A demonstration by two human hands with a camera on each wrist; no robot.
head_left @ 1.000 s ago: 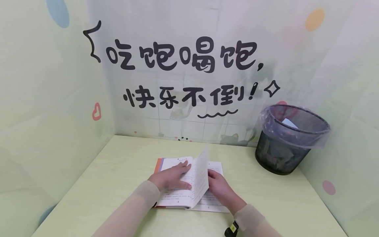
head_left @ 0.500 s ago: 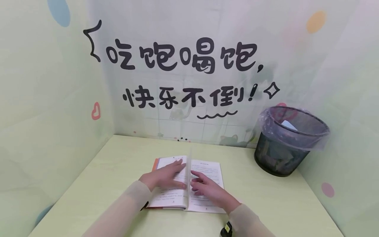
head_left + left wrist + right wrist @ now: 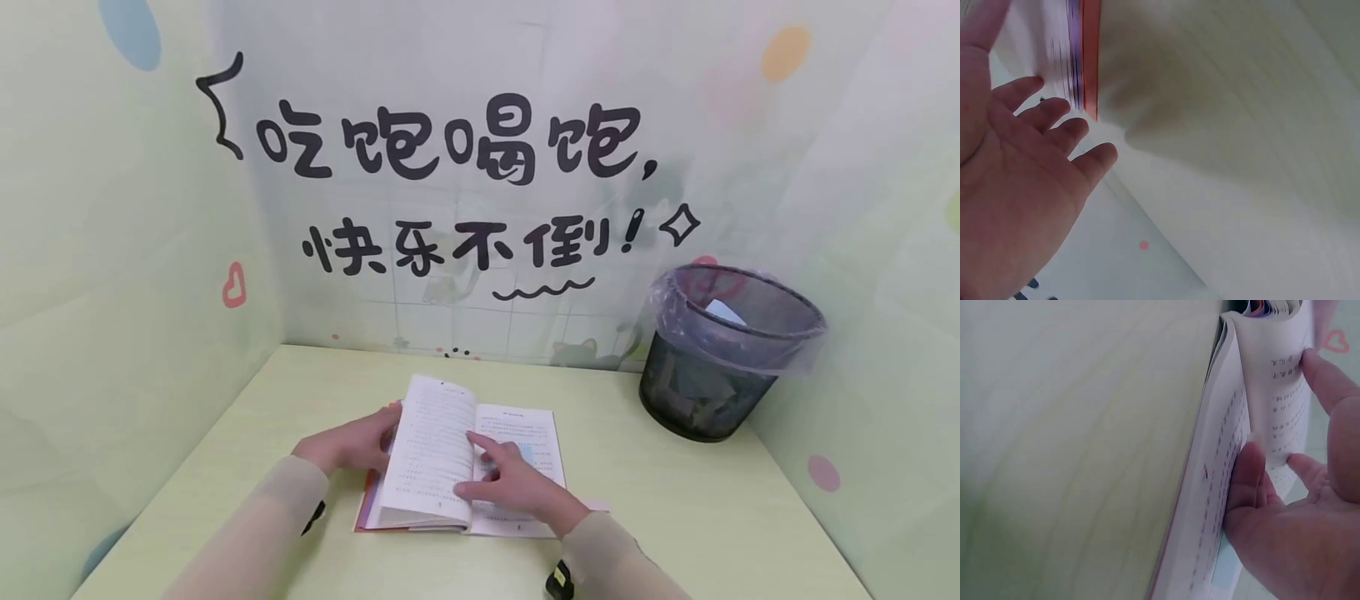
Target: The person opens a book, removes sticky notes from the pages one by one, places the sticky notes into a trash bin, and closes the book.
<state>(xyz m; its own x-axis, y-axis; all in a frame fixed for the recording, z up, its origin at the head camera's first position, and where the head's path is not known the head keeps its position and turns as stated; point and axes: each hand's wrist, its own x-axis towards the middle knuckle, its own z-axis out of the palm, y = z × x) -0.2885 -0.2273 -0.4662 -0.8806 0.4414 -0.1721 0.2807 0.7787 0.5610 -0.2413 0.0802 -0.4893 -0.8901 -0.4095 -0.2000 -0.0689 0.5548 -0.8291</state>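
An open book (image 3: 517, 423) with printed text lies on the table, its left-hand pages (image 3: 431, 442) raised a little and bowed. My left hand (image 3: 348, 442) is at the book's left edge, its fingertips partly hidden behind those pages. In the left wrist view, its fingers are spread and loosely bent beside the orange and purple cover edge (image 3: 1090, 62). My right hand (image 3: 525, 490) reaches over the right-hand page, thumb and index fingertip touching the left-hand pages near the spine. The right wrist view shows its other fingers (image 3: 1247, 481) loosely bent over the right-hand page.
A black mesh trash bin (image 3: 705, 387) lined with a purple bag stands at the back right, with some contents inside. Patterned walls enclose the pale table (image 3: 450, 571) at the back and both sides. A light blue patch (image 3: 522, 454) shows on the right-hand page.
The leaf that stood upright has gone over to the left. My left hand has slid off the left page to the book's edge; my right hand has moved left onto the turned pages.
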